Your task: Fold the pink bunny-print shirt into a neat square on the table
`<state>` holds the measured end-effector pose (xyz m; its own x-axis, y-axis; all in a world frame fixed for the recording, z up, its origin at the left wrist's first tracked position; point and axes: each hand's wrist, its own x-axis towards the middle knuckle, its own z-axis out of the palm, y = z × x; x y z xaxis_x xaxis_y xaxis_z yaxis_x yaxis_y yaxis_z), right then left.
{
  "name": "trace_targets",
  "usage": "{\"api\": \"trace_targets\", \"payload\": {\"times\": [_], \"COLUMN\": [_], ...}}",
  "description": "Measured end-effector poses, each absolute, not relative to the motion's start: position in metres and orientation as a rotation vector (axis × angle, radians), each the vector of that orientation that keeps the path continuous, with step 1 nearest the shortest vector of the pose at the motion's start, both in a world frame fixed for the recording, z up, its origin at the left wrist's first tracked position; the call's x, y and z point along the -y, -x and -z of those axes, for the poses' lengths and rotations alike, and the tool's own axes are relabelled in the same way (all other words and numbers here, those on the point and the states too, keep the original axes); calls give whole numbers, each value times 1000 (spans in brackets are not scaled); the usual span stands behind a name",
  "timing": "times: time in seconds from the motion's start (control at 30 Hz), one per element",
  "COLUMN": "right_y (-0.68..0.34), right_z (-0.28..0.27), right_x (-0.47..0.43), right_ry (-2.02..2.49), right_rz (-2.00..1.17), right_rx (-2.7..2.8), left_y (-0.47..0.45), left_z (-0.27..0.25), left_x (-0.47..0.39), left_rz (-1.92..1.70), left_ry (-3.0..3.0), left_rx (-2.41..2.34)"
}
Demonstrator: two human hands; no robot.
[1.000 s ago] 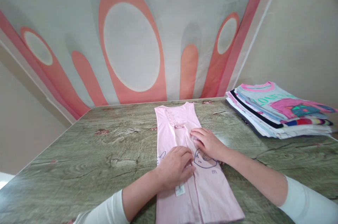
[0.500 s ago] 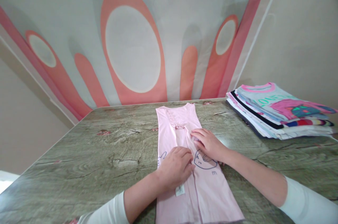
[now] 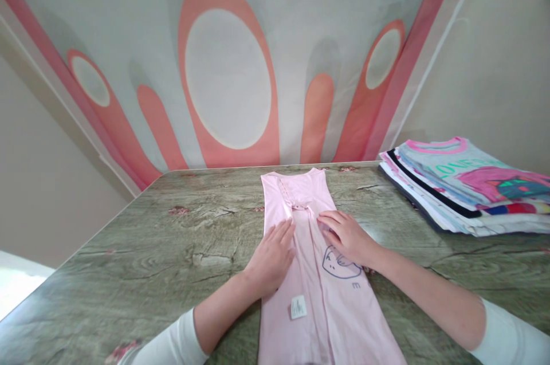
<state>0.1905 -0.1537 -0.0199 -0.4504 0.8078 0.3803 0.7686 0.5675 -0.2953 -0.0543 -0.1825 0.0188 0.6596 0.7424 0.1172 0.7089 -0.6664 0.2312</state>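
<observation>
A pink shirt [image 3: 348, 319] lies lengthwise in front of me, its sides folded in toward the middle, with a dark line drawing on the right fold. Its neckline points to the far table edge, and a white label [image 3: 298, 307] shows on the left part. My left hand [image 3: 273, 256] rests flat on the left fold, fingers stretched out toward the neck. Across from it, my right hand [image 3: 347, 238] lies on the right fold with its fingers extended and slightly bent, touching the cloth beside the middle gap. Neither hand grips anything.
At the right stands a stack of folded clothes [image 3: 455, 204], topped by a grey shirt with pink trim. The wood-patterned table [image 3: 193, 285] ends at a wall with a pink and red printed covering [image 3: 292, 21].
My left hand has moved left and away from me, off the middle gap, and its fingers have straightened; the label is now uncovered. The view has shifted slightly. My right hand stays on its fold.
</observation>
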Motion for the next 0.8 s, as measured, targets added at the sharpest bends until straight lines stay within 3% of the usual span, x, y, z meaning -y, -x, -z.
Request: {"api": "trace_targets", "payload": {"times": [0.27, 0.8], "right_y": [-188, -190], "right_z": [23, 26], "right_x": [153, 153], "right_ry": [1283, 1278], "right_rz": [-90, -95], "right_rx": [2312, 2335], "left_y": [64, 66], "left_z": [-14, -12], "left_x": [185, 189], "left_rz": [-45, -51], "left_ry": [-2839, -2885], "left_rx": [-1181, -1182]}}
